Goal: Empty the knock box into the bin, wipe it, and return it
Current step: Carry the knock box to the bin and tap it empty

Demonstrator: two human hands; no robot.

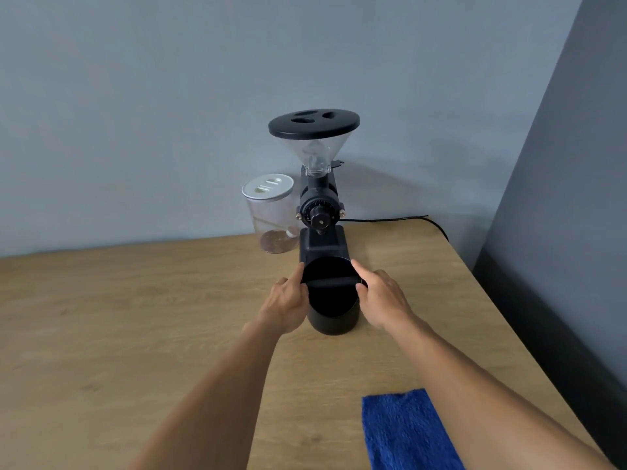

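A matte black, round knock box (330, 300) with one bar across its open mouth stands at the centre of a pale wood-grain tabletop (135, 317), directly in front of a black coffee grinder (320, 212). Two bare hands clasp it: the left hand (288, 300) at 9 o'clock and the right hand (383, 296) at 3 o'clock, fingers loosely spread and touching the rim. At 12 o'clock the grinder's base touches or nearly touches the box; its clear conical hopper wears a flat black lid. At 11 o'clock, one clear cylindrical jar (271, 215) with a white lid holds a thin brown layer. A black cable (390, 219) trails off at 2 o'clock. One plush blue cloth (407, 432) lies at 5 o'clock, partly under the right forearm.
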